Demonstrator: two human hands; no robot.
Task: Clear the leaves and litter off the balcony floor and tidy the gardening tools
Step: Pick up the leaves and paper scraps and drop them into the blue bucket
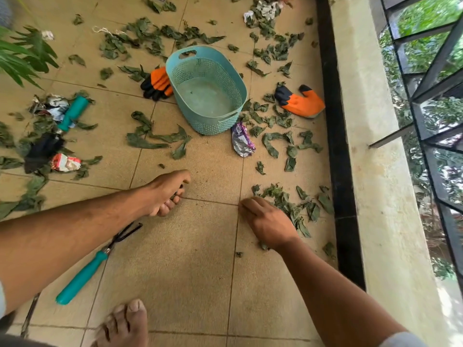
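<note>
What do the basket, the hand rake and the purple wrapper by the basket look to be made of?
Basket: most likely moulded plastic, matte teal, with a perforated weave-pattern wall and cut-out handles.
Hand rake: dark thin prongs that look like painted metal; the smooth teal handle looks like plastic or rubber, I cannot tell which.
Purple wrapper: apparently foil-lined plastic film, crumpled, with a shiny silver inside.

A residential balcony is seen from above: beige floor tiles [190, 259] are bordered by a black skirting and a low plastered parapet [370, 136], topped by a black metal grille [431, 78] through which trees are glimpsed. Potted palm fronds [22, 53], gardening gloves [299, 101] and a hand rake [87, 269] are scattered about.
</note>
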